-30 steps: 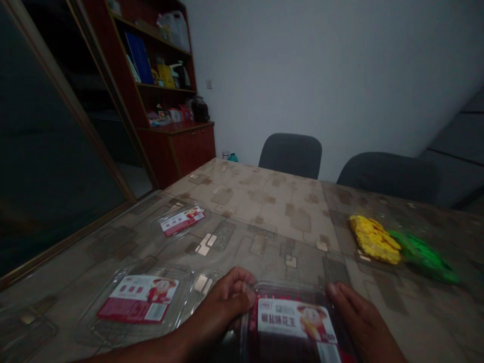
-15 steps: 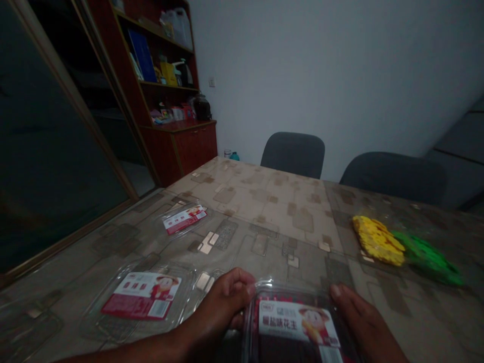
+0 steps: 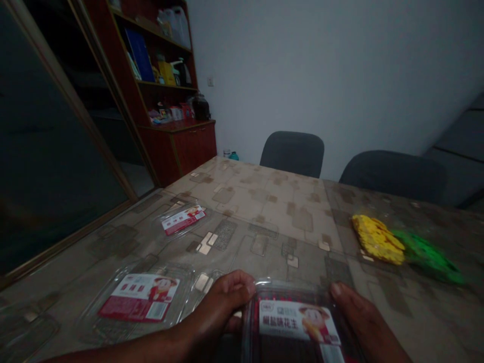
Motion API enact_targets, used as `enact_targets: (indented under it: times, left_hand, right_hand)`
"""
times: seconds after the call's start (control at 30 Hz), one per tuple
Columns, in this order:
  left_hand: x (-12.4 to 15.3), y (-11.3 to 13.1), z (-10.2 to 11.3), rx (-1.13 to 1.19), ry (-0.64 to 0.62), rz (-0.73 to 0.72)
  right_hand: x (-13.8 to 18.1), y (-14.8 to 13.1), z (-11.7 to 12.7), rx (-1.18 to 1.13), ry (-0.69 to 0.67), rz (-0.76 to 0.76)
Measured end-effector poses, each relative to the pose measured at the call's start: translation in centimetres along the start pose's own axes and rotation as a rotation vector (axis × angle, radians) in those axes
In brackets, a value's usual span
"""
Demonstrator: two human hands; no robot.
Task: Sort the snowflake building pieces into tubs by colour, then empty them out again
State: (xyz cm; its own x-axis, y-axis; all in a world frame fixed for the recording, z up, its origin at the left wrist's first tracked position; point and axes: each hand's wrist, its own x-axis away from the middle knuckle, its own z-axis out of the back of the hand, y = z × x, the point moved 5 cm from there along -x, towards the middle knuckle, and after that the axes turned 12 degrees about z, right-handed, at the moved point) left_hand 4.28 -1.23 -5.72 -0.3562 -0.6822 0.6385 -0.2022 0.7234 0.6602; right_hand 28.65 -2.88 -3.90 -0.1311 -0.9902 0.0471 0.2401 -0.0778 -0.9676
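Observation:
A clear plastic food box [image 3: 295, 322] with a white and red label fills the bottom middle of the head view, its lower part cut off by the frame. My left hand [image 3: 232, 297] pinches its left top corner between thumb and fingers. On the right edge, my right hand [image 3: 359, 312] grips it with the thumb along the rim; the other fingers are mostly hidden. To the left lies a clear plastic lid [image 3: 139, 297] with a similar label, flat on the table. A second labelled clear lid [image 3: 184, 220] rests farther back.
A patterned cloth covers the table [image 3: 260, 196]. Yellow pieces [image 3: 378, 239] and green pieces [image 3: 431, 257] in clear bags lie at the right. Two grey chairs [image 3: 293, 154] stand behind the table. A red-brown cabinet [image 3: 194, 143] with filled shelves is at the back left.
The view has shifted very slightly, moving the lids a little left in the picture. Both hands keep the same hold on the box.

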Motion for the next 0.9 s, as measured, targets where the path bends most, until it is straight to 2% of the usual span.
enact_targets:
  times: [0.13, 0.23, 0.43, 0.67, 0.9]
  left_hand:
    - [-0.1, 0.1, -0.3, -0.003, 0.003, -0.066]
    - [-0.2, 0.0, -0.3, -0.003, 0.007, -0.054]
    - [0.1, -0.1, -0.2, -0.035, -0.057, -0.051]
    - [-0.1, -0.1, -0.2, -0.144, 0.006, -0.130]
    - [0.9, 0.1, -0.4, -0.103, 0.000, -0.112]
  right_hand:
    - [0.0, 0.4, 0.2, 0.020, 0.005, 0.006]
    - [-0.2, 0.1, 0.2, 0.021, 0.019, 0.023]
    - [-0.1, -0.2, -0.6, -0.134, -0.037, -0.053]
    - [0.3, -0.9, -0.3, -0.121, 0.035, -0.030]
    - [0.8, -0.7, -0.5, -0.137, 0.009, -0.038]
